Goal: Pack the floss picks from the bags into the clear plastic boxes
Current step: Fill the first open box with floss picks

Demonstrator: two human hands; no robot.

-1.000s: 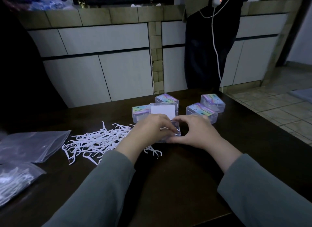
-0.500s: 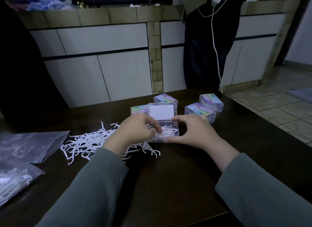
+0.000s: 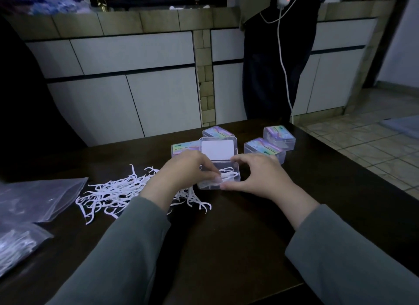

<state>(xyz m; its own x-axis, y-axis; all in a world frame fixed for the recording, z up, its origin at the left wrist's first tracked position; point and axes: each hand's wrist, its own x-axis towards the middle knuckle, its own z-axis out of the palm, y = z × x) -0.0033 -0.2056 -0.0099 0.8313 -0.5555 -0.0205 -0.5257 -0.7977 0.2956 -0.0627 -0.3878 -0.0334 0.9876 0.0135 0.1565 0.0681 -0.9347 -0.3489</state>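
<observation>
Several floss picks (image 3: pixel 227 174) now down inside the open clear box (image 3: pixel 229 178), lid (image 3: pixel 217 148) propped up behind. Half a second back, left hand (image 3: pixel 186 175) sitting lower and further left, fingers over the box's near-left edge; now pushed in over the left side, fingertips curled down among the picks, tucking them flat. Hard to tell whether pinching a pick or just pressing. Right hand (image 3: pixel 260 177) barely shifted, thumb against the near wall, fingers arched over the far right corner, bracing the box on the dark table (image 3: pixel 249 236). Meaning: one more batch settled, box only partly filled. Plenty left in the loose pile (image 3: pixel 118 191) just left of the box, touching the left wrist. More in the zip bags (image 3: pixel 34 200) at far left. Four closed boxes (image 3: pixel 264 148) clustered behind, apparently done.
</observation>
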